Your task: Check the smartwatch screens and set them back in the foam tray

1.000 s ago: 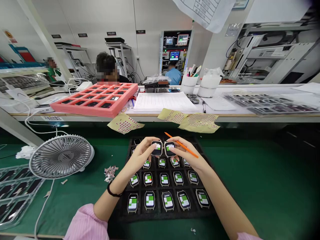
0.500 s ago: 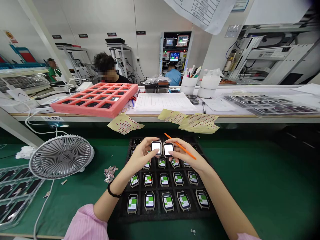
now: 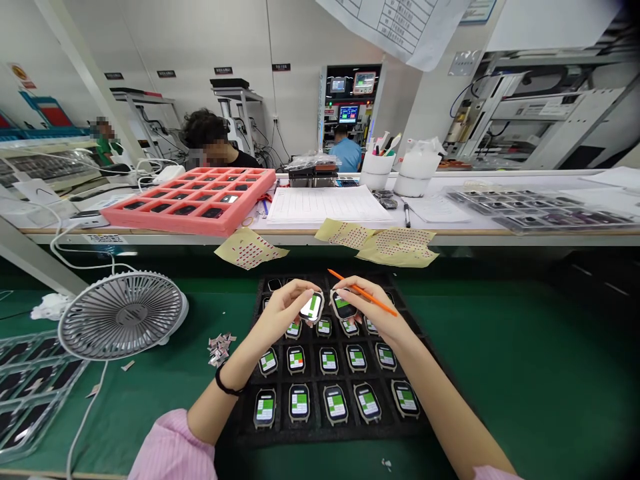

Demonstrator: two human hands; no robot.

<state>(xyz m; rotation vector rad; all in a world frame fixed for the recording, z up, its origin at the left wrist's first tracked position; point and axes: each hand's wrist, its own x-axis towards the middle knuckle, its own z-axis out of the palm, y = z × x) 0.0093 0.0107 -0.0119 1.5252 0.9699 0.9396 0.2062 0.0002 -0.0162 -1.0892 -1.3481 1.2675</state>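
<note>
My left hand [image 3: 287, 308] grips one smartwatch body [image 3: 312, 307], tilted, its screen lit white and green. In my right hand [image 3: 373, 308] is a second smartwatch body [image 3: 343, 305], its screen dark with some green. An orange stick [image 3: 367, 293], pointed at one end, also lies across the right hand. Both watches are held a little apart above a black foam tray [image 3: 320, 433]. Rows of strapless watches [image 3: 329, 360] sit in its compartments, most screens showing green and white blocks. The hands hide part of the tray's far rows.
A white fan [image 3: 125, 313] and a pile of small scraps [image 3: 221, 348] are at left, beside a clear tray [image 3: 35, 387] of dark parts. The shelf ahead bears a pink foam tray [image 3: 220, 223], papers [image 3: 325, 203] and a pen cup [image 3: 376, 172]. Co-workers sit beyond.
The two watches have moved apart and tilted. Their screens have gone from plain white to showing green. The orange stick remains in the right hand.
</note>
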